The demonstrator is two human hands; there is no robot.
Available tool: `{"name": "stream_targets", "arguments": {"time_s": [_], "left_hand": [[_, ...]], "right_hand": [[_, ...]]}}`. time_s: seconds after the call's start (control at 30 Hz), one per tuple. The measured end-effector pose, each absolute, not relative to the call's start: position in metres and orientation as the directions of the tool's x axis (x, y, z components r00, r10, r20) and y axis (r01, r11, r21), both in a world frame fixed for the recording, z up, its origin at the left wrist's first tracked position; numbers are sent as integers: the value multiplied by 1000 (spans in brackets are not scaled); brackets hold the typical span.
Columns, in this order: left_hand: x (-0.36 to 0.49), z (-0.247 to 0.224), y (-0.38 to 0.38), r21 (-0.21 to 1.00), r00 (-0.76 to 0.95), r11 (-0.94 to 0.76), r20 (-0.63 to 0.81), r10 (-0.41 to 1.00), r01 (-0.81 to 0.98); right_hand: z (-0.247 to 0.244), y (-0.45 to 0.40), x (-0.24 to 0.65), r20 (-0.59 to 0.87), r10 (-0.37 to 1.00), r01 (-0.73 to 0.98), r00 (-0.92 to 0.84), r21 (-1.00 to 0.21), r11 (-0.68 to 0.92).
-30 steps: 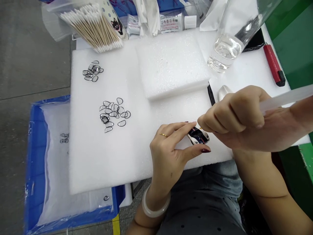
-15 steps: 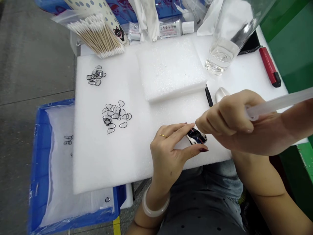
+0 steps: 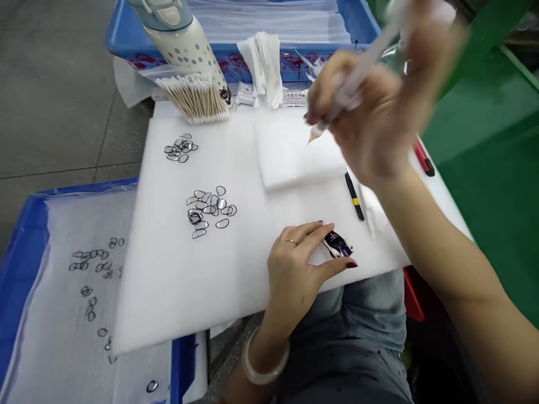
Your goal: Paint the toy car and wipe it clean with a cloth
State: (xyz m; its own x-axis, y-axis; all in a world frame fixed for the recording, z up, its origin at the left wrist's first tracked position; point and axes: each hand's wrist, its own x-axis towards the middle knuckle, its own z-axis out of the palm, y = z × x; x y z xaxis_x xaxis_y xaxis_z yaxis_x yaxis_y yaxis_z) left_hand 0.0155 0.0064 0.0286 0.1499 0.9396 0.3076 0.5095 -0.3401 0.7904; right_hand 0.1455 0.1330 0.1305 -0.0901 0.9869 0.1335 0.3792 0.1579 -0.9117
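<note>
Near the front edge of the white foam board (image 3: 168, 292), my left hand (image 3: 297, 261) grips a small dark-blue and white toy car (image 3: 338, 244) between thumb and fingers. My right hand (image 3: 370, 106), blurred by motion, is raised above the white foam block (image 3: 295, 151). It is closed around a translucent syringe (image 3: 351, 84) whose tip points down and left over the block. Black tweezers (image 3: 354, 196) with a yellow band lie right of the block, beside a white tissue (image 3: 374, 207).
Two groups of small black-rimmed clear pieces (image 3: 210, 207) lie on the board's left. Cotton swabs (image 3: 193, 98) and a dotted bottle (image 3: 189, 50) stand at the back. A blue tray (image 3: 21, 241) is at left, a red cutter (image 3: 423, 157) at right.
My right hand has lifted up and away from the toy car with the syringe, whose tip now shows. My left hand stays on the car. The camera view has shifted, showing more of both blue trays.
</note>
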Motion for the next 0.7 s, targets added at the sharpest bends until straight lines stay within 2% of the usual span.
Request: {"name": "stream_targets", "arguments": {"time_s": [0.07,0.13,0.2,0.27,0.33,0.37,0.43,0.5,0.7], "left_hand": [[15,27,6,787,149,-346,315,937,511],[14,27,5,777,156,-360,328,932,517],[14,26,5,760,168,-375,340,925,530],[13,26,4,739,186,-391,348,919,549],[13,26,4,714,208,-405,351,913,571],[12,25,4,700,220,-414,354,909,582],[11,23,4,668,239,-433,366,899,605],[10,21,5,639,250,-451,383,889,623],[8,18,6,586,282,-484,406,869,650]], "right_hand": [[111,142,138,186,947,219,-262,-944,247],[103,135,141,274,928,175,-252,-930,322],[109,117,156,478,874,212,-86,-848,485],[118,103,183,687,713,281,140,-718,636],[121,102,221,751,608,420,259,-654,629],[119,107,242,732,633,513,251,-655,555],[108,123,284,584,795,772,163,-577,266],[94,143,318,484,860,856,161,-503,123],[64,180,341,235,968,929,86,-371,7]]}}
